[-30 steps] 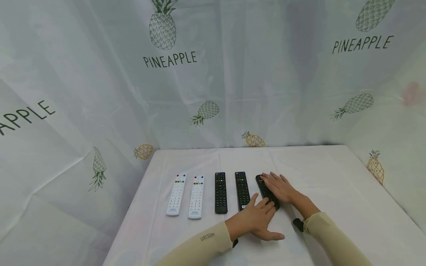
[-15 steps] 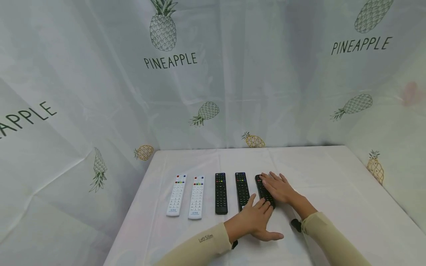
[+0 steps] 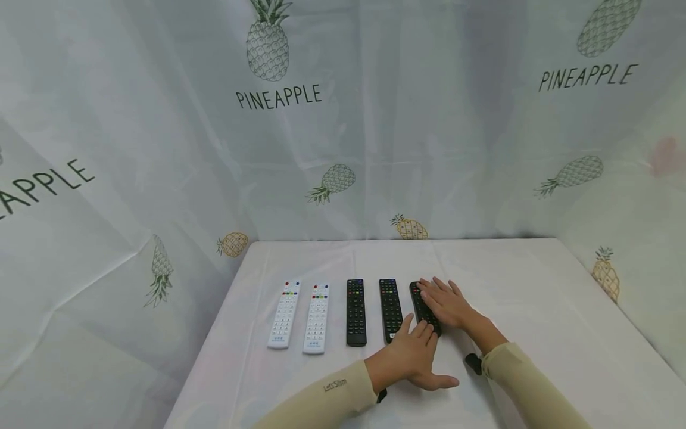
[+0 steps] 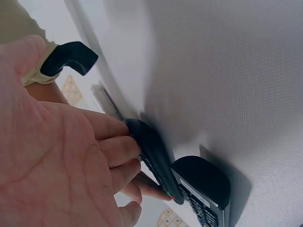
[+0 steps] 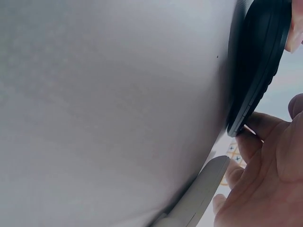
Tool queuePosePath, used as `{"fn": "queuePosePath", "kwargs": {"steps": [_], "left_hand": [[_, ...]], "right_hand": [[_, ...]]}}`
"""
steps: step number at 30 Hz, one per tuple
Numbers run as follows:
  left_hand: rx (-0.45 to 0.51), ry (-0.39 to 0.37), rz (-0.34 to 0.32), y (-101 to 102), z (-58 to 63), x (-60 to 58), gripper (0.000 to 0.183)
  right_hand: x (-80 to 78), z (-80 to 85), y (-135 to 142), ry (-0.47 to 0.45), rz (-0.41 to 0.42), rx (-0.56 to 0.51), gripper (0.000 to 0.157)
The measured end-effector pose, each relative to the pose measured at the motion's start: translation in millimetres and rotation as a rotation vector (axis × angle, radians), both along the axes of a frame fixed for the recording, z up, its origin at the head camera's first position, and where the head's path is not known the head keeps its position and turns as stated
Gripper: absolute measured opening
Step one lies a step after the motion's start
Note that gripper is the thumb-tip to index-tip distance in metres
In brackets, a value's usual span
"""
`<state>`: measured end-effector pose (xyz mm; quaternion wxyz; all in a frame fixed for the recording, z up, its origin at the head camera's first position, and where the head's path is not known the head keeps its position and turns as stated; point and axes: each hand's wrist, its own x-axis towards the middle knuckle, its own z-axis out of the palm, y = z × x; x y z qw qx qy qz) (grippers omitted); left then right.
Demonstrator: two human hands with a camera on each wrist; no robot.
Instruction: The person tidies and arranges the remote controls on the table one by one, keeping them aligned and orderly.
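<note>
A black remote control [image 3: 425,311] lies at the right end of a row of remotes, its far end leaning slightly left. My right hand [image 3: 447,302] rests over its far right side with fingers extended. At its near end are the fingertips of my left hand [image 3: 412,357], whose thumb points away to the right. In the left wrist view those fingers [image 4: 118,150] touch the end of the remote. The right wrist view has the remote's dark side near my right fingers. Just left lies a second black remote [image 3: 390,304], its near end beside my left hand.
Further left lie another black remote [image 3: 356,313] and two white remotes, one nearer [image 3: 316,319] and one leftmost [image 3: 284,316]. All are on a white-covered table [image 3: 504,268]. A pineapple-print curtain [image 3: 455,149] hangs behind and along the sides.
The rightmost black remote has shifted a little left and stands somewhat straighter, its near end moving most. My right hand has moved slightly left with it; my left hand stays nearly in place.
</note>
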<state>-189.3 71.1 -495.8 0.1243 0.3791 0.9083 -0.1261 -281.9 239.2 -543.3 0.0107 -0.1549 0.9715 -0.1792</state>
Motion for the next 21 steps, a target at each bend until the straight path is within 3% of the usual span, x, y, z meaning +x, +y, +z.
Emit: {"fn": "queuePosePath", "kwargs": {"steps": [21], "left_hand": [[0.021,0.040,0.008,-2.7,2.5,-2.7,0.098]], "right_hand": [[-9.6,-2.3,-2.9,0.020,-0.008,0.011,0.052]]}}
